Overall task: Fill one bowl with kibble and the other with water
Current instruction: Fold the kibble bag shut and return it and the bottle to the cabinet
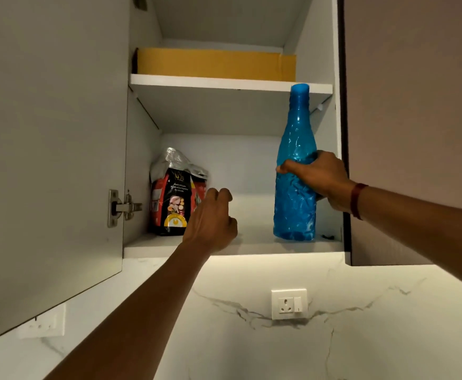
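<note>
Open wall cabinet with both hands raised to its lower shelf [251, 246].

The right hand [317, 179], a red thread band [357, 200] at its wrist, wraps its fingers round the middle of the upright, textured blue plastic bottle [295, 212] at the shelf's right end. The left hand [210, 218], fingers loosely curled and holding nothing, hangs just beside the red-and-black kibble bag with crumpled foil top [172, 201] at the left rear; contact cannot be told. A flat yellow cardboard box [216, 64] fills the upper shelf. The open grey door [51, 133] flanks the bag; a white wall socket [289, 304] sits below.
</note>
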